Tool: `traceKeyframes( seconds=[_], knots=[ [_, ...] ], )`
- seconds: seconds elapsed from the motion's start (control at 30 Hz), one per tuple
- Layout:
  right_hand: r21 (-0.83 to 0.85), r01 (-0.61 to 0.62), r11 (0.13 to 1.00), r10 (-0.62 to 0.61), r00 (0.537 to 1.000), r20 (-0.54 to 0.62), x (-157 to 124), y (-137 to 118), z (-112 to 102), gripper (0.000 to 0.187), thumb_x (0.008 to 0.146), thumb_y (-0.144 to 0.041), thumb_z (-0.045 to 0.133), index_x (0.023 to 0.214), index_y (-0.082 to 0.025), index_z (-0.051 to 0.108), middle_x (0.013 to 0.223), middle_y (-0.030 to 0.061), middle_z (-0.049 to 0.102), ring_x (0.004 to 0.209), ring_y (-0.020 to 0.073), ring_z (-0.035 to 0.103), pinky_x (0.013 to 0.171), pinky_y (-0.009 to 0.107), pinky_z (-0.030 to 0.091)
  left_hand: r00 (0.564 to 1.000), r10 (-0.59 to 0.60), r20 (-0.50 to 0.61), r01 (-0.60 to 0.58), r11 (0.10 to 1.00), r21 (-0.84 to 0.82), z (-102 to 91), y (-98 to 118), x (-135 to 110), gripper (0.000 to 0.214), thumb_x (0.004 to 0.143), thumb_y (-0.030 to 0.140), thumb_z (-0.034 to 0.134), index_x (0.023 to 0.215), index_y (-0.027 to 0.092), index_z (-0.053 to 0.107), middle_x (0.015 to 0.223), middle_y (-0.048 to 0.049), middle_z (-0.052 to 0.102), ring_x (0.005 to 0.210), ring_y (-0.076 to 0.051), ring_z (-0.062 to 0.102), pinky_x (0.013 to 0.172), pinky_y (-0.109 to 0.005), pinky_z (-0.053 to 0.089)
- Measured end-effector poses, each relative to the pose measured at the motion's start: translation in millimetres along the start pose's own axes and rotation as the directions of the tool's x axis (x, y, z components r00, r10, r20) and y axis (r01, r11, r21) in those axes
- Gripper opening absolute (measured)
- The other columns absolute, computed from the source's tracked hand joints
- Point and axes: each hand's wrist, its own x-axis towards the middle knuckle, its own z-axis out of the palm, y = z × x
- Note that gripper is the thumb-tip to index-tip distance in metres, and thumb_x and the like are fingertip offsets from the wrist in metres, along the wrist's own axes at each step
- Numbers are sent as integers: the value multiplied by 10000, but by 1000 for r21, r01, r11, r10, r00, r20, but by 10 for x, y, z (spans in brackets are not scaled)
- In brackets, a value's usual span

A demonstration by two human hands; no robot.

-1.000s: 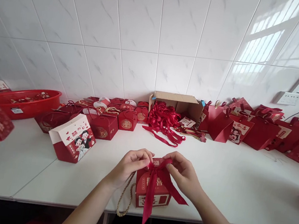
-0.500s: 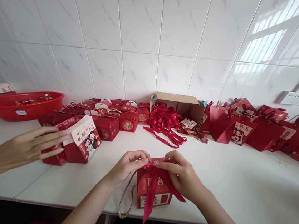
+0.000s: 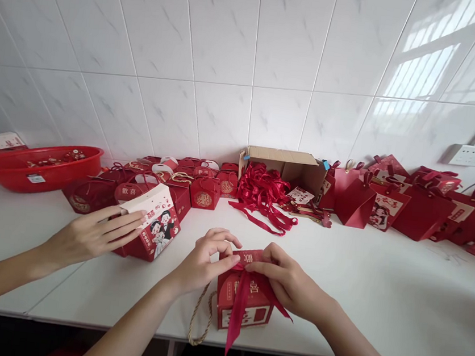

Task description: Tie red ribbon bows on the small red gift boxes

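Note:
A red gift box (image 3: 233, 292) with gold lettering stands near the table's front edge. Over its top runs a dark red ribbon (image 3: 238, 309), its two tails hanging down the front. My left hand (image 3: 209, 259) pinches the ribbon at the box's upper left, thumb against fingers. On the other side, my right hand (image 3: 290, 278) pinches the ribbon close to the knot, the fingers bent over the box's right edge. A twisted gold cord handle (image 3: 192, 327) loops down at the box's left, touched by neither hand.
At left, another person's hand (image 3: 94, 233) holds a red box printed with a cartoon couple (image 3: 160, 229). Behind are a red basin (image 3: 45, 165), several red boxes (image 3: 204, 192), a ribbon pile (image 3: 262, 184) before a cardboard box (image 3: 283, 156), and red bags (image 3: 353, 200) at right.
The other person's hand has moved right with the cartoon-couple box. My left hand's fingers have lifted and spread slightly; my right hand has barely moved.

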Motion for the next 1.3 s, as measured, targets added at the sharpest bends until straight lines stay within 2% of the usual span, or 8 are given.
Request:
traceKeyframes(
  seconds=[0.23,0.33,0.5,0.77,0.97,1.07,1.17,1.3],
  knots=[
    [-19,14,1000,-14,1000,1,-14,43,0,402,914,-82,349,1201,-225,591,912,64,464,767,137,517,692,272,517,998,35,-54,-22,977,214,-71,52,0,251,767,339,631,566,213,547,993,-19,674,1257,-340,350,1057,-489,80],
    [-30,14,999,-15,999,-34,-1,50,-6,398,904,-83,356,1180,-245,594,911,62,476,788,144,534,706,278,516,997,10,-72,-5,997,78,-14,65,-10,213,771,341,627,614,217,554,989,-41,675,1219,-300,422,1041,-431,223],
    [-75,-30,997,13,974,-226,44,59,25,416,834,-40,366,1157,-234,545,986,84,543,868,175,565,740,312,512,989,-129,-75,112,973,-203,162,106,4,157,772,368,640,753,212,645,987,-75,687,1186,-278,499,979,-381,365],
    [-146,-283,948,183,859,-477,53,96,156,268,777,-93,454,1009,-205,529,691,-3,564,472,97,455,466,223,399,982,-163,-97,135,960,-243,273,65,33,166,739,346,680,704,183,680,996,-105,703,1117,-285,571,958,-401,407],
    [-312,-188,931,64,927,-368,86,139,92,231,793,-113,453,968,-207,571,727,20,629,535,112,510,512,222,396,979,-173,-103,141,955,-261,288,65,41,175,724,351,693,708,177,688,1033,-122,697,1070,-282,599,949,-410,419],
    [-412,-168,895,38,952,-305,105,159,66,138,815,-136,465,814,-193,590,652,19,611,521,114,494,504,223,357,979,-172,-111,142,961,-235,293,74,49,167,732,346,683,709,180,689,1024,-113,700,1080,-283,596,951,-401,415],
    [-455,-187,871,34,946,-324,110,186,85,229,816,-128,450,604,-192,508,527,-3,514,457,104,411,468,227,281,980,-164,-113,137,967,-216,288,77,46,158,738,326,680,674,183,664,996,-106,704,1099,-280,587,941,-387,419],
    [-416,-242,877,76,923,-377,100,209,133,258,774,-108,451,535,-201,416,477,-26,436,427,94,337,447,224,228,985,-142,-99,119,971,-207,283,56,35,181,758,309,657,627,192,613,932,-92,709,1123,-274,573,931,-376,422]
  ],
)
